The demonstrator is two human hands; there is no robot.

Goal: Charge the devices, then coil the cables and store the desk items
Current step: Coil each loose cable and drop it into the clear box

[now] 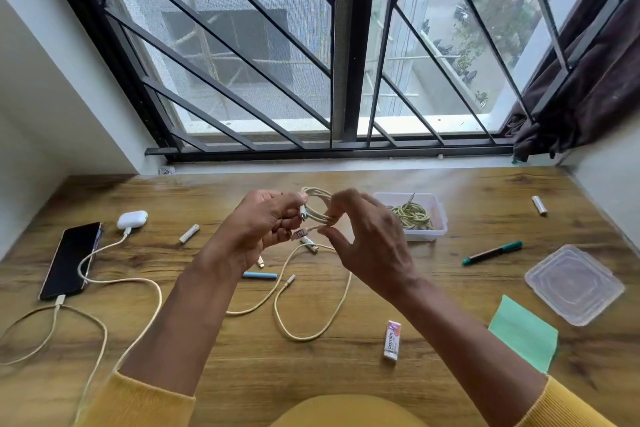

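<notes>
- Our left hand (266, 218) grips the coiled cable (317, 203), held above the table (242, 350) centre.
- Our right hand (363, 236) pinches its loops; we should wrap the tail snugly, keeping loops even.

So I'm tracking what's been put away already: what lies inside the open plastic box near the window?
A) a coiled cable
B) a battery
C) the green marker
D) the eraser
A: a coiled cable lies inside the plastic box, while the marker, eraser and batteries lie out on the desk.
</notes>
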